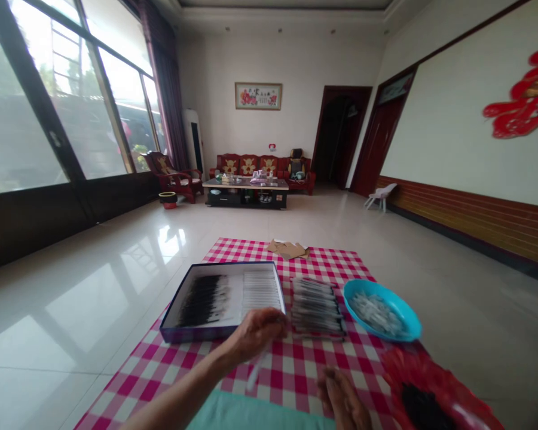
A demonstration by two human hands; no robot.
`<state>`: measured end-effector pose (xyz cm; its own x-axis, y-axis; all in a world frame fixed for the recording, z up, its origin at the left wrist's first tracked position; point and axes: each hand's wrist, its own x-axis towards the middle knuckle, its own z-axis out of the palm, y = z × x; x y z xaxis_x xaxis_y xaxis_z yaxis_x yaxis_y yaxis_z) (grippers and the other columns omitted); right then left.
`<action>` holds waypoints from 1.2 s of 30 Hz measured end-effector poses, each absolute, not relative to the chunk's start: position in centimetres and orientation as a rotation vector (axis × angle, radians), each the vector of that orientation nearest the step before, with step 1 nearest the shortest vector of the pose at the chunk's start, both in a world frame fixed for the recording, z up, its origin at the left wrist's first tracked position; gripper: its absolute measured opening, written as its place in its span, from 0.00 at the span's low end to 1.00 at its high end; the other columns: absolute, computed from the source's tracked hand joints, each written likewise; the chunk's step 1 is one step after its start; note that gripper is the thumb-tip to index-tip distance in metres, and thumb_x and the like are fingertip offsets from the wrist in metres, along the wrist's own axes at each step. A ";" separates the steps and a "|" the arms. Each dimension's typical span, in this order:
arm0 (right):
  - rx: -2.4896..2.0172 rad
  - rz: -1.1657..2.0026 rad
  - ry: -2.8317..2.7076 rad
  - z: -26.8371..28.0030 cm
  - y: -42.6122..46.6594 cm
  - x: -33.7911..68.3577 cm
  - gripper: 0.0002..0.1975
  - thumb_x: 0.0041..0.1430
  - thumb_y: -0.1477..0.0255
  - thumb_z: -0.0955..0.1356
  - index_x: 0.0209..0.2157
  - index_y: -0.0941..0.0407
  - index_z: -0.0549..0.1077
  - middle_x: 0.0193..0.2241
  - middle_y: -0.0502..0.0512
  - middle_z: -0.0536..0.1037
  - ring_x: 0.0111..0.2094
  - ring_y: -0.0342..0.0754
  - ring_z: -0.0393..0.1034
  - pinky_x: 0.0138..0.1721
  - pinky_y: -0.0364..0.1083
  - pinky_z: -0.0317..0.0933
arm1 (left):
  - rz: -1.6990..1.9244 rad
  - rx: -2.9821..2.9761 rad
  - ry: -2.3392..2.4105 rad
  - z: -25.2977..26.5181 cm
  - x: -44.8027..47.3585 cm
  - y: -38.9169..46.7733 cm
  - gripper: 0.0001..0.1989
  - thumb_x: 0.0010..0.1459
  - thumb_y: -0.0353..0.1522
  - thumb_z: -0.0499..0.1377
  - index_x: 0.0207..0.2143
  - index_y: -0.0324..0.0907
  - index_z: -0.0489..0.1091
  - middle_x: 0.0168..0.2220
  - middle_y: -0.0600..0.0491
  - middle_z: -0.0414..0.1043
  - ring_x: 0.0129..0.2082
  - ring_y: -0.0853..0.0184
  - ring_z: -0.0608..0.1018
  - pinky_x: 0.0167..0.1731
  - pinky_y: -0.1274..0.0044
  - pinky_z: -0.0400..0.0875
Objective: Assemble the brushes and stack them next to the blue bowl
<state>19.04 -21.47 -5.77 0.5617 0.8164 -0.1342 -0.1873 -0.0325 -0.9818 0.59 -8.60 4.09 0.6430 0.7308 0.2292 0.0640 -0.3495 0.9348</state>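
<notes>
My left hand (262,325) is closed near the front right corner of a shallow box (197,334). From it hangs a pale, translucent slim tube (253,377), blurred by motion. Inside the box lie a row of dark, slender pen-like sticks (201,300) on the left and a row of clear tubes (260,289) on the right. Beyond my left hand, a stack of clear pen-like sticks with dark ends (317,307) rests on the cloth. Lower down, my right hand (343,399) hovers with loosely bent, parted fingers; nothing shows in them.
A blue bowl (416,328) of small translucent pieces stands right of the stack. Nearer is a red bowl (397,373) with black contents. Cardboard pieces (289,249) lie at the far edge of the checked tablecloth (237,254). Green fabric (251,412) is at the near edge.
</notes>
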 end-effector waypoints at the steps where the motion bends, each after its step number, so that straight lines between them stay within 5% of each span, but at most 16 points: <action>1: -1.372 0.914 -0.609 -5.6 -21.6 19.2 0.26 0.39 0.51 0.71 0.36 0.54 0.75 0.31 0.55 0.81 0.36 0.55 0.75 0.35 0.45 0.69 | 0.836 1.618 0.584 3.6 1.3 -9.3 0.10 0.55 0.36 0.54 0.35 0.39 0.69 0.29 0.52 0.73 0.28 0.69 0.73 0.31 0.78 0.65; 12: -1.366 0.875 -0.840 -4.9 -22.3 19.4 0.22 0.51 0.53 0.66 0.38 0.56 0.76 0.38 0.59 0.79 0.37 0.53 0.74 0.37 0.45 0.69 | 1.013 0.807 0.829 -1.3 3.0 -12.1 0.18 0.42 0.38 0.66 0.32 0.41 0.62 0.33 0.51 0.76 0.25 0.73 0.73 0.25 0.82 0.64; 17: -1.364 0.832 -0.894 -5.5 -22.1 19.2 0.19 0.49 0.56 0.69 0.36 0.57 0.75 0.31 0.56 0.78 0.31 0.51 0.73 0.32 0.44 0.68 | 1.012 0.809 0.865 -3.2 2.8 -12.3 0.18 0.45 0.39 0.64 0.33 0.42 0.61 0.36 0.50 0.75 0.31 0.70 0.75 0.28 0.80 0.66; 23: -1.373 0.887 -0.860 -6.5 -21.8 19.7 0.18 0.49 0.57 0.69 0.34 0.57 0.73 0.25 0.53 0.74 0.27 0.49 0.70 0.27 0.43 0.66 | 0.895 1.803 1.012 -3.5 1.6 -12.9 0.08 0.53 0.36 0.56 0.26 0.41 0.68 0.24 0.54 0.70 0.26 0.69 0.71 0.28 0.79 0.63; 27: -1.342 0.898 -0.900 -6.6 -21.8 19.5 0.16 0.50 0.58 0.68 0.31 0.57 0.72 0.22 0.50 0.71 0.23 0.45 0.66 0.25 0.42 0.64 | 0.683 2.497 0.962 -2.3 2.3 -14.7 0.09 0.59 0.32 0.50 0.33 0.43 0.70 0.29 0.51 0.70 0.31 0.66 0.72 0.31 0.78 0.62; 36: -1.398 0.912 -0.827 -4.7 -21.9 19.7 0.19 0.53 0.54 0.65 0.38 0.53 0.72 0.29 0.52 0.77 0.29 0.49 0.71 0.31 0.44 0.66 | 0.669 2.648 1.025 -3.7 5.6 -16.3 0.09 0.60 0.27 0.49 0.34 0.45 0.68 0.29 0.54 0.67 0.29 0.68 0.69 0.24 0.79 0.59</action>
